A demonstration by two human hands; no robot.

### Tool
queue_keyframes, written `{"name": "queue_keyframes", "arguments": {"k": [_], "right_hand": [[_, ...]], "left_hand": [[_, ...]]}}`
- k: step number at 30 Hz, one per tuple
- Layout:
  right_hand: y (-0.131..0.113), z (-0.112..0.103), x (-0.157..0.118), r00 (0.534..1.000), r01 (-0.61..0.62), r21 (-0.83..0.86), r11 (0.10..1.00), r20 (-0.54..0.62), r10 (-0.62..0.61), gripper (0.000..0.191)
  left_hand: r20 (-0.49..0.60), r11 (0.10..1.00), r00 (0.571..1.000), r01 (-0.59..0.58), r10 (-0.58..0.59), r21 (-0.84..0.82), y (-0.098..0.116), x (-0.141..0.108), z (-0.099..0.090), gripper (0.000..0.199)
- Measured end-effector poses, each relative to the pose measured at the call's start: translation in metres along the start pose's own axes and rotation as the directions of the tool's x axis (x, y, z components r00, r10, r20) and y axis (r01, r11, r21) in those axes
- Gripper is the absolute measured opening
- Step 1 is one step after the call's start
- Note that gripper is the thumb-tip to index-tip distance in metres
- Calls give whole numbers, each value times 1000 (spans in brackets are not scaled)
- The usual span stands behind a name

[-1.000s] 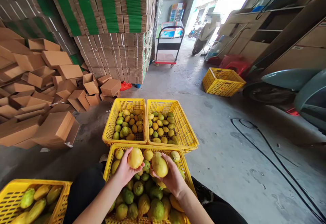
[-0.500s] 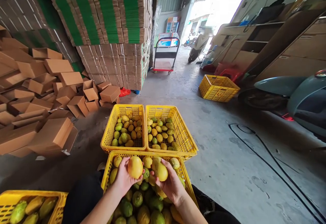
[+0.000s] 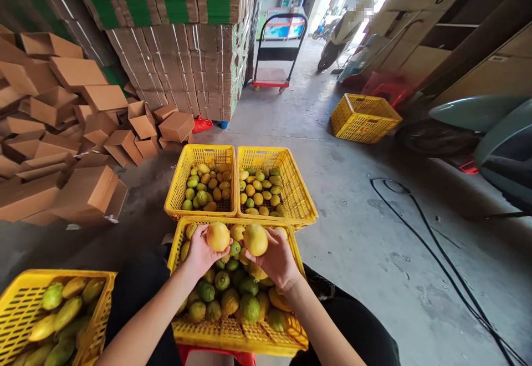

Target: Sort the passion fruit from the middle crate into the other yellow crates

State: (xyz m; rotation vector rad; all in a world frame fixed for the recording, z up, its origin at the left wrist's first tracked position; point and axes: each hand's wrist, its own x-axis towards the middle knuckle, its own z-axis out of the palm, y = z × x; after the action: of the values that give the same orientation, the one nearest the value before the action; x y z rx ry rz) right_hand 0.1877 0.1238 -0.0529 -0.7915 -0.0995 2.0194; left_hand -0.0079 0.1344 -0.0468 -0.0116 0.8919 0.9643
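black trousers (image 3: pixel 353 324) are worn, and both forearms (image 3: pixel 160 306) and the slender fingers (image 3: pixel 221 254) are bare.

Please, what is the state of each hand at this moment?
Left hand: closed around a yellow fruit.
Right hand: closed around another yellow fruit.

No lettering can be read. A small pale label (image 3: pixel 497 59) at the upper right of the frame, the mark on the yellow crate (image 3: pixel 353 125) at right, and the chest freezer's (image 3: pixel 285 24) panel at top centre are too small or blurred.
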Motion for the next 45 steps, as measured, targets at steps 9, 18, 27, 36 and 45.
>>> {"name": "queue_keyframes", "arguments": {"k": [9,18,27,36,45], "right_hand": [[4,3,0,997,35,-51,998,-62,-38,29],[0,-2,5,989,80,-18,997,-124,-82,24],[-1,-2,6,976,155,79,985,-167,-140,15],[5,-1,5,972,103,28,994,-217,-94,25],[5,-5,7,994,63,37,997,-91,-60,22]], "left_hand": [[-43,995,998,-56,53,-86,5,-9,13,32],[-51,990,999,-11,3,-141,9,-6,9,29],[-55,996,998,17,-22,-89,8,-6,7,27],[20,1000,1000,-21,21,-22,7,-4,5,24],[-43,998,999,-8,5,-64,9,-4,5,31]]}}
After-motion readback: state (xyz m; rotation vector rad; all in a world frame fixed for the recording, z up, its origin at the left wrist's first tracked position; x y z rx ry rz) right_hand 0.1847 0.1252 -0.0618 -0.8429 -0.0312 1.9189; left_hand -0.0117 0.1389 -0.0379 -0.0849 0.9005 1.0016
